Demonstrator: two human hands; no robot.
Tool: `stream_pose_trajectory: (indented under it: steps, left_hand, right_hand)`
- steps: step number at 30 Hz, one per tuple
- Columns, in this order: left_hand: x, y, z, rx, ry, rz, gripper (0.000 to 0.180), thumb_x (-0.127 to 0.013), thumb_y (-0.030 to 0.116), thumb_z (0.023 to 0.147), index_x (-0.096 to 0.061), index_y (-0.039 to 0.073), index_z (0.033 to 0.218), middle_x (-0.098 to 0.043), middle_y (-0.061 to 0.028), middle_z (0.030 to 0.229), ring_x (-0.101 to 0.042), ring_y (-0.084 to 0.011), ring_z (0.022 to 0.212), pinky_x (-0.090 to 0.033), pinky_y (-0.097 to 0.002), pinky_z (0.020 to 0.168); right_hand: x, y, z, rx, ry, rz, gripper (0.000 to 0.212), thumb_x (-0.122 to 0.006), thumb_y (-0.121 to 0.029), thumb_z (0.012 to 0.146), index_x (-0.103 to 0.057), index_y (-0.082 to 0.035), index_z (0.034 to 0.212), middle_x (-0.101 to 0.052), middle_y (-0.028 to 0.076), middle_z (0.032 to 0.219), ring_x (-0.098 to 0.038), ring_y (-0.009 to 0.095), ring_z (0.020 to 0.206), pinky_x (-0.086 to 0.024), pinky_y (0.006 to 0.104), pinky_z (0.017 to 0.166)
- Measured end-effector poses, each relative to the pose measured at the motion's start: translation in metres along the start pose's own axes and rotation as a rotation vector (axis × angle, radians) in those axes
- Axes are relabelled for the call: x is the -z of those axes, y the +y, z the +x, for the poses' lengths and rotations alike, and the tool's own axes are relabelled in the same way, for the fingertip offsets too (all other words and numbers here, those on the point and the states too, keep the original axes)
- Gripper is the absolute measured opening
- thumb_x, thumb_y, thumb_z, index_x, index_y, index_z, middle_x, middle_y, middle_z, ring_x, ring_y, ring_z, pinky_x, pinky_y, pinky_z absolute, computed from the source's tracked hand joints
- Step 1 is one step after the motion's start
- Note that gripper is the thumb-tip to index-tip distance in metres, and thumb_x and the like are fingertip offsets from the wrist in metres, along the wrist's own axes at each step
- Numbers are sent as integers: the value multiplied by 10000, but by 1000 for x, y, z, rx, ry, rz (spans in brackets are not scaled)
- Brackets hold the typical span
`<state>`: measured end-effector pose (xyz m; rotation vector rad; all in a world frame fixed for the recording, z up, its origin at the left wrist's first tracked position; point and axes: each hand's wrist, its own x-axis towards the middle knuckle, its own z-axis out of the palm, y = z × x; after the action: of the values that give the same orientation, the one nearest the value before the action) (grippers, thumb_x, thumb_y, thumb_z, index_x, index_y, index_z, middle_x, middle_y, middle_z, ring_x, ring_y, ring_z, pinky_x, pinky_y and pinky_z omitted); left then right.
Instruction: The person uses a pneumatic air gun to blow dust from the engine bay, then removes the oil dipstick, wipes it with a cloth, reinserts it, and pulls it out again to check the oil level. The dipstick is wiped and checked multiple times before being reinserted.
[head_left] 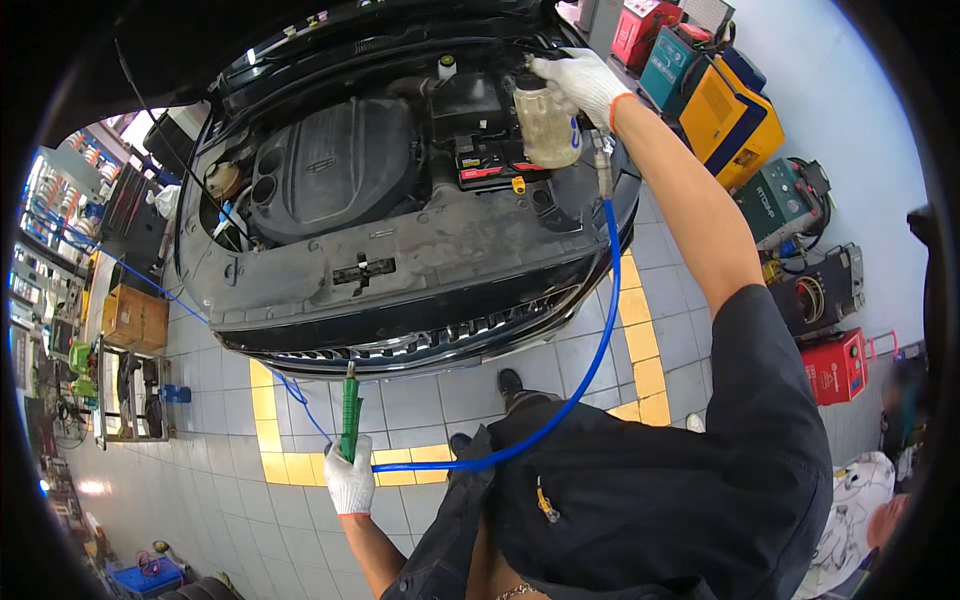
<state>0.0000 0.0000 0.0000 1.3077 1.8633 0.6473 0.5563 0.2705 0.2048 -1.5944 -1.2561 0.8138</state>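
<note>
Clamped around the cap end, the right hand [582, 82] holds a cloudy plastic bottle [546, 125] over the engine bay [350, 170], at two o'clock from the engine cover. It looks light, rigid, perhaps slick; the neck seems the safest hold. Right arm reaches out straight. The left hand [350, 478], low at seven o'clock, grips a green tool [350, 410] on the springy blue hose [590, 360].

My right hand [585, 82] covers the top of the cloudy bottle [546, 125], so its cap can't be seen. My left hand [350, 478] hides the lower end of the green tool [350, 410] where the blue hose [590, 360] joins. The shelves [45, 235] at far left are too small and bent to make out.
</note>
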Motion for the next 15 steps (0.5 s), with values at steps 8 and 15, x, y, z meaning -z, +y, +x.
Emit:
stream_pose_trajectory:
  steps: [8,15]
  left_hand:
    - [-47,28,-20,99,11,-80,326,-729,282,944,-626,0,817,-532,-8,657,-473,-100,640,-434,-323,610]
    - [-65,28,-5,238,-35,-232,254,-729,236,948,-641,17,855,-546,9,692,-479,-85,657,-421,-310,603]
  right_hand:
    - [14,20,80,23,105,21,410,-671,-333,1034,-558,-126,699,-497,-30,623,-390,95,496,-322,288,485]
    - [82,23,39,-284,-47,133,427,-615,-297,1075,-440,-191,699,-367,-97,626,-281,35,475,-175,252,419]
